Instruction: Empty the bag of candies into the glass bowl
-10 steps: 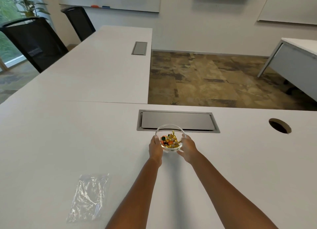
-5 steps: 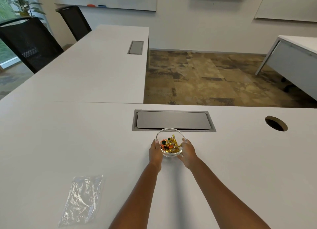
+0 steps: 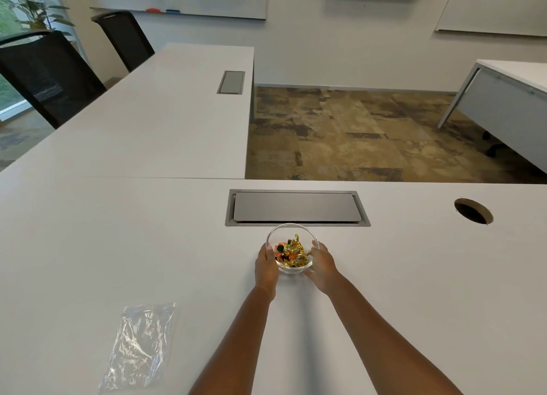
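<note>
Both hands, left (image 3: 266, 264) and right (image 3: 323, 266), cupped the bowl (image 3: 293, 269) of candies (image 3: 291, 251); bag (image 3: 139, 347) lower left looked empty. Next: probably let go.

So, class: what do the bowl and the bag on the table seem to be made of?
Bowl: clear glass, probably; the candies show through its glossy wall. Bag: thin clear plastic film, apparently; it lies flat, crinkled, with white glints.
</note>
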The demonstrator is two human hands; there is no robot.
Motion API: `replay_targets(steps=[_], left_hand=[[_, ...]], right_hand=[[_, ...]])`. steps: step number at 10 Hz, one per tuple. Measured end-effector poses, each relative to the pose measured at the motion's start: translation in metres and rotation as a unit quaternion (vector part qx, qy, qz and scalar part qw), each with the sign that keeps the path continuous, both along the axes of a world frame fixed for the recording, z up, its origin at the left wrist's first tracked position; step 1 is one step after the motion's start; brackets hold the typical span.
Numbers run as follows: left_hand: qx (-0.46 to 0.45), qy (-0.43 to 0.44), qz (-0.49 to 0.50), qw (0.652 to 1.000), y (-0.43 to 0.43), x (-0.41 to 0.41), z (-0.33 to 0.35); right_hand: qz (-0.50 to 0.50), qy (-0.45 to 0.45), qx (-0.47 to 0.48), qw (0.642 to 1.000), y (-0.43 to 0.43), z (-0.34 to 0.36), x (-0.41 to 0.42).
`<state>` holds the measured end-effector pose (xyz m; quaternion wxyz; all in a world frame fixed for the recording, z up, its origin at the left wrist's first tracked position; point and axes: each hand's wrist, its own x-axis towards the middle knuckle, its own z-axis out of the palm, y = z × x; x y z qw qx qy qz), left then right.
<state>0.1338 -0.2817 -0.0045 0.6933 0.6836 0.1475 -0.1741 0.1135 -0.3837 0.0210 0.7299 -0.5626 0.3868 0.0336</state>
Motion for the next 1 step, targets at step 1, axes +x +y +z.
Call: replay_targets(steps=[1], left_hand=[[0.067, -0.026, -0.009, 0.997, 0.0047, -0.0078, 0.0046]], right_hand=[[-0.002, 0.019, -0.021, 1.000, 0.0006, -0.0012, -0.0018]])
